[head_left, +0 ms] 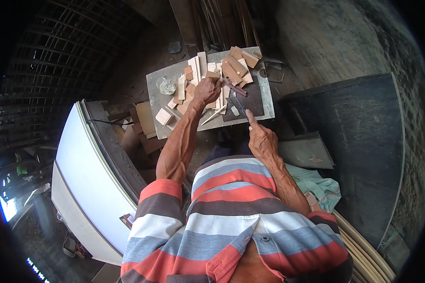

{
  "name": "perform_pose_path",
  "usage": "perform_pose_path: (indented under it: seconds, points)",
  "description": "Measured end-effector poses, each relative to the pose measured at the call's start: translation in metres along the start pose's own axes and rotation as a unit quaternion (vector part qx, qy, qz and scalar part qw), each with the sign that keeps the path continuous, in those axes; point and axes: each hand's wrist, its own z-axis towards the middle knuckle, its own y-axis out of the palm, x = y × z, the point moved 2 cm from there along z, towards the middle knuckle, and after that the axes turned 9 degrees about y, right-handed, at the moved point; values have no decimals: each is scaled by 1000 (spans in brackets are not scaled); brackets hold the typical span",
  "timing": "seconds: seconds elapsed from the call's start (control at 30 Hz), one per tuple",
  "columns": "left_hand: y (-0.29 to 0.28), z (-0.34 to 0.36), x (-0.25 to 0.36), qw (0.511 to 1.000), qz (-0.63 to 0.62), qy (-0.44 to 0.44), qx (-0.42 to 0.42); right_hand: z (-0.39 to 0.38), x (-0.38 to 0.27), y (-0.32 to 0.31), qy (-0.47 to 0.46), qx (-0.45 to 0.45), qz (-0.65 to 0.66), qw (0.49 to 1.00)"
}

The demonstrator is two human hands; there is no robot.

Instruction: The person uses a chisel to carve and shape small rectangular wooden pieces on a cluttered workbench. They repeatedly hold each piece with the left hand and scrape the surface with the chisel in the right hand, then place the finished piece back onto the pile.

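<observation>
My left hand (208, 90) reaches over the wood pieces on a small worktable (264, 89). Its fingers are curled, and anything in them is hidden. A brown wood piece (212, 74) lies just beyond its knuckles. My right hand (263, 140) is closed around a thin, dark, blade-like tool (242, 109), index finger stretched along it. The tool points away over a dark board (255, 101), close to a dark reddish strip (236, 88). Beside it sits a small pale block (234, 111). A slim pale stick (214, 115) rests between my hands.
Several brown and pale wood offcuts (236, 66) cover the tabletop around a clear glass jar (167, 86). White panels (89, 170) stand at my left. A large dark panel (349, 141) leans at my right, near a pale green cloth (316, 184) and long wooden strips (363, 245).
</observation>
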Motion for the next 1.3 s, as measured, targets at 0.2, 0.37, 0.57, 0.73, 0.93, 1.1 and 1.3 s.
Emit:
perform_pose_path:
  seconds: [0.2,0.37,0.57,0.73,0.93,1.1,1.3]
  points:
    - [4,4,3,1000,-14,-6,-11,18,-4,1,-9,-5,12,1000]
    - [5,7,-4,999,-19,31,9,15,0,-2,-37,6,29,999]
    - [10,9,-11,998,-21,53,21,10,1,-2,-49,17,39,998]
    - [4,5,-2,999,-22,29,9,8,-5,-6,-17,18,55,998]
    - [-1,1,-1,999,-31,7,3,11,-1,-6,-26,15,66,997]
    - [-3,-1,0,1000,-7,10,17,9,-3,-4,-45,22,56,997]
    - [0,-5,8,999,29,21,15,21,-8,4,-33,15,-11,999]
